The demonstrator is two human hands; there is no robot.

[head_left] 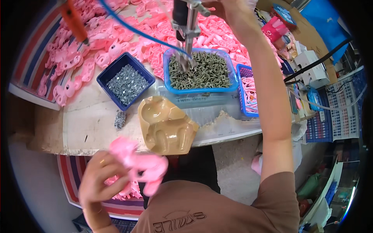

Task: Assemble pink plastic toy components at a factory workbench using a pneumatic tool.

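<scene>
Left hand (101, 176): holds a blurred pink toy shell (149, 167)
Pink toy shell: near the table's (77, 136) front edge, close to the tan molded fixture (167, 126)
Right hand (228, 11): raised near the black-and-silver tool (191, 27); partly cropped, grip unclear
Dark-blue bin (112, 70): small silver screws (128, 83)

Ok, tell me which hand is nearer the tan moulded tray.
Left. The left hand is below and left of the tray, holding a pink piece; the right hand is far beyond it, at the picture's top edge.
</scene>
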